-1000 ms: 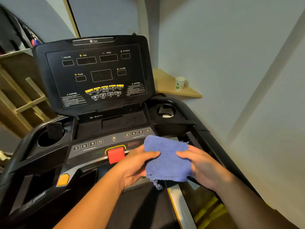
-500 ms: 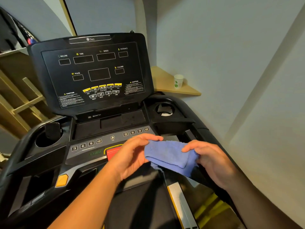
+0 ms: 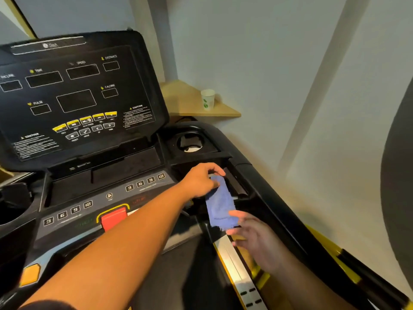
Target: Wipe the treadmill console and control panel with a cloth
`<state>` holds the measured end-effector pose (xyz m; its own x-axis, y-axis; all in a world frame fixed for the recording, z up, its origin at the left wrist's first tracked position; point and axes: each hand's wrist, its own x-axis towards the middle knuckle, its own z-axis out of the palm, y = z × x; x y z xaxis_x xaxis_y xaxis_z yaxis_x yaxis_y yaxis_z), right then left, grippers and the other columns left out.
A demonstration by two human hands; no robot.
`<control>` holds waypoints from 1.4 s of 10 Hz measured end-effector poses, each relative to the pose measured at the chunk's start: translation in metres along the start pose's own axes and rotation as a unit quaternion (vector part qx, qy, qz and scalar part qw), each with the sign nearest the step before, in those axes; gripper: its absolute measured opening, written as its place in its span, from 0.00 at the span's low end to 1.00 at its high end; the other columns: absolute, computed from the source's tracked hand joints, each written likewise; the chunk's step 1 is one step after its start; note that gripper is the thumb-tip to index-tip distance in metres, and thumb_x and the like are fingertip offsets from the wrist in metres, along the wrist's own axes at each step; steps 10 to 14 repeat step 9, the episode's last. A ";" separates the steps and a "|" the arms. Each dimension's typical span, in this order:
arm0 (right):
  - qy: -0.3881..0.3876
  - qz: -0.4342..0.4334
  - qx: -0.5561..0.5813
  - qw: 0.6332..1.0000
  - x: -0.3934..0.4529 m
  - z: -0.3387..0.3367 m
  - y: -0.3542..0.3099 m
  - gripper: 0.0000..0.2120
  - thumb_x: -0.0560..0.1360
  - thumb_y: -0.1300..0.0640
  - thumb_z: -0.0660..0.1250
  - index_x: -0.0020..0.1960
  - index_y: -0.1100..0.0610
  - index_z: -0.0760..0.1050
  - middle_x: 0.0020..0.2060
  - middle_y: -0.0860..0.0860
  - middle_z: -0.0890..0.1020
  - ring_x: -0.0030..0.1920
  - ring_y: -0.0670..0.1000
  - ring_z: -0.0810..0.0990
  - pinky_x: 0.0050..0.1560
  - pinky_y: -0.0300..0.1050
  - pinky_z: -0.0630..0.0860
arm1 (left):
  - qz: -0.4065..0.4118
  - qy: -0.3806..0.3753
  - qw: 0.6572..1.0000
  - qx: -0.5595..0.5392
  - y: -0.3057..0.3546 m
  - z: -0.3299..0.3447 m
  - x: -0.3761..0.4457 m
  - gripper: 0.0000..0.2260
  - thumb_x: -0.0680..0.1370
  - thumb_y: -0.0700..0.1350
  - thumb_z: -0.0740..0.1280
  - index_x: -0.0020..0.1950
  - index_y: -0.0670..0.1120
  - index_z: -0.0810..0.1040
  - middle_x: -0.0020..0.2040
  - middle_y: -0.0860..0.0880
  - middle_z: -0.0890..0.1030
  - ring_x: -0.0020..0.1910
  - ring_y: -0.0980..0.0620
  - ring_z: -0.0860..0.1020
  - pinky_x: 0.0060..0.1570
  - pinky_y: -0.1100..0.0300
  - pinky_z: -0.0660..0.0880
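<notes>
A blue cloth (image 3: 220, 203) hangs folded lengthwise over the right side of the treadmill. My left hand (image 3: 201, 182) pinches its top end, reaching across past the control panel (image 3: 107, 198). My right hand (image 3: 252, 233) touches the cloth's lower end with fingers spread; whether it grips is unclear. The black console (image 3: 76, 95) with its display windows and yellow buttons stands tilted at the upper left. A red safety key (image 3: 114, 218) sits at the panel's front edge.
A cup holder (image 3: 190, 143) lies right of the console, another at the far left (image 3: 13, 209). A white paper cup (image 3: 207, 99) stands on a wooden corner shelf (image 3: 192, 104). The wall runs close along the right. A black and yellow handrail (image 3: 348, 262) slopes down right.
The cloth has gone from spread between both hands near the panel's middle to hanging lengthwise at the right. My left hand reached right and up; my right hand dropped lower. The view shifted right.
</notes>
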<state>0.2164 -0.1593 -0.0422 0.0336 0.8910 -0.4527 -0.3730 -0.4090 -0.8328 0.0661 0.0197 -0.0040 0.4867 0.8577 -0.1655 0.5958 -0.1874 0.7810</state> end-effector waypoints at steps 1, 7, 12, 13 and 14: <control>-0.001 0.027 -0.020 0.999 0.017 -0.009 0.009 0.15 0.81 0.59 0.59 0.60 0.50 0.81 0.59 0.56 0.81 0.58 0.55 0.82 0.53 0.51 0.79 | -0.025 0.013 0.999 0.027 -0.013 0.011 0.009 0.12 0.78 0.34 0.70 0.49 0.52 0.83 0.45 0.54 0.83 0.46 0.53 0.82 0.45 0.63 0.77; 0.105 -0.341 -0.580 0.733 0.083 0.000 0.016 0.25 0.74 0.57 0.70 0.70 0.54 0.72 0.67 0.51 0.78 0.68 0.53 0.75 0.67 0.56 0.73 | 0.018 -0.117 0.902 0.415 -0.011 0.030 -0.031 0.31 0.79 0.62 0.62 0.81 0.54 0.65 0.80 0.52 0.69 0.81 0.46 0.61 0.77 0.30 0.48; 0.082 -0.366 -0.566 0.734 0.081 0.003 0.013 0.23 0.76 0.52 0.64 0.69 0.57 0.74 0.64 0.54 0.80 0.65 0.56 0.78 0.65 0.57 0.76 | 0.048 -0.063 0.908 0.412 -0.015 0.022 -0.051 0.30 0.82 0.62 0.59 0.82 0.53 0.62 0.81 0.51 0.66 0.82 0.46 0.60 0.80 0.35 0.46; 0.082 -0.366 -0.566 0.734 0.081 0.003 0.013 0.23 0.76 0.52 0.64 0.69 0.57 0.74 0.64 0.54 0.80 0.65 0.56 0.78 0.65 0.57 0.76 | 0.048 -0.063 0.908 0.412 -0.015 0.022 -0.051 0.30 0.82 0.62 0.59 0.82 0.53 0.62 0.81 0.51 0.66 0.82 0.46 0.60 0.80 0.35 0.46; 0.082 -0.366 -0.566 0.734 0.081 0.003 0.013 0.23 0.76 0.52 0.64 0.69 0.57 0.74 0.64 0.54 0.80 0.65 0.56 0.78 0.65 0.57 0.76 | 0.048 -0.063 0.908 0.412 -0.015 0.022 -0.051 0.30 0.82 0.62 0.59 0.82 0.53 0.62 0.81 0.51 0.66 0.82 0.46 0.60 0.80 0.35 0.46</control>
